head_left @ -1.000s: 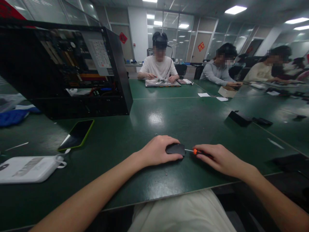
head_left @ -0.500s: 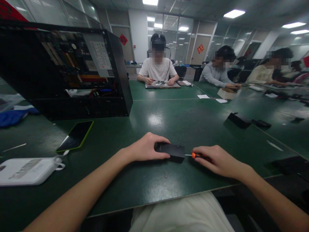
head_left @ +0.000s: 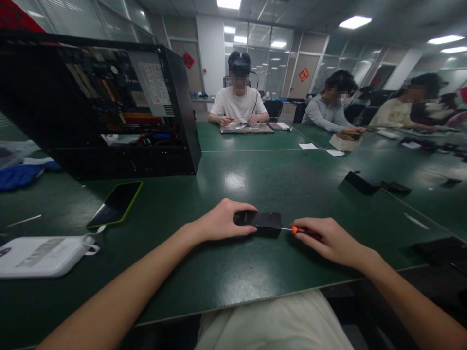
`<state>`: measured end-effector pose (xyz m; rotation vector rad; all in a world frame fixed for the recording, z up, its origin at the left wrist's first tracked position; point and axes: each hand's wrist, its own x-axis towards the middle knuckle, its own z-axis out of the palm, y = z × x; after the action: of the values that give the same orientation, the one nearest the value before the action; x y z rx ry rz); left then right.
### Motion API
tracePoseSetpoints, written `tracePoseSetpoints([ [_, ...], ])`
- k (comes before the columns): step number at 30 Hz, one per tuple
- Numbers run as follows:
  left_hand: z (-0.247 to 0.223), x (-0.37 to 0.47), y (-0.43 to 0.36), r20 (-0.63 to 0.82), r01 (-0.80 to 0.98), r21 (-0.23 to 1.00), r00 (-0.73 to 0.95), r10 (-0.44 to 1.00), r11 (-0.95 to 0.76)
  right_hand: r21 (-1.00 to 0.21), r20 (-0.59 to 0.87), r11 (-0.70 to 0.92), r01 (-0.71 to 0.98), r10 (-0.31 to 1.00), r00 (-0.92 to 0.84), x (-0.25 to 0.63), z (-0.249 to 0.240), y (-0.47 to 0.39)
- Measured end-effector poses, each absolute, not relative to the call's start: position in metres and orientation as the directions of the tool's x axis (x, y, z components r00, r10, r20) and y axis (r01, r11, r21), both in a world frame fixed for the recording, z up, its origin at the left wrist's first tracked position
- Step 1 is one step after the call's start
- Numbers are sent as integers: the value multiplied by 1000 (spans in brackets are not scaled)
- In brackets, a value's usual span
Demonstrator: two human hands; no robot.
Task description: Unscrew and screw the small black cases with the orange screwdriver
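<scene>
A small black box [head_left: 269, 221] lies on the green table near its front edge. My left hand [head_left: 226, 218] grips its left end, thumb on the near side and fingers on the far side. In my right hand [head_left: 324, 238] is an orange and black screwdriver [head_left: 295, 230], its handle pinched between thumb and fingers. The metal shaft points left and its tip meets the right end of the box. Whether the tip sits in a screw is too small to tell.
An open black computer case [head_left: 182, 112] stands at the left. Before it lie a green-edged phone [head_left: 116, 204] and a white power bank [head_left: 45, 255]. Black parts [head_left: 361, 182] are at the right. Across the table [head_left: 255, 170], several people sit working.
The right end of the box has shifted slightly away from me, and the screwdriver's shaft has tilted a little with it. Both hands keep their grip.
</scene>
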<state>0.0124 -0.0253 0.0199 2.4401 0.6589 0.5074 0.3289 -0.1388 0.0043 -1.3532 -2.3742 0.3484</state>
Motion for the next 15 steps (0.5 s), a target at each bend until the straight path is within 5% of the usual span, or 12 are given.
tracePoseSetpoints([
  [15,9,27,-30,227,364,700,702,675,-614,-226,382,568,791,799,-464,327,6,-148],
])
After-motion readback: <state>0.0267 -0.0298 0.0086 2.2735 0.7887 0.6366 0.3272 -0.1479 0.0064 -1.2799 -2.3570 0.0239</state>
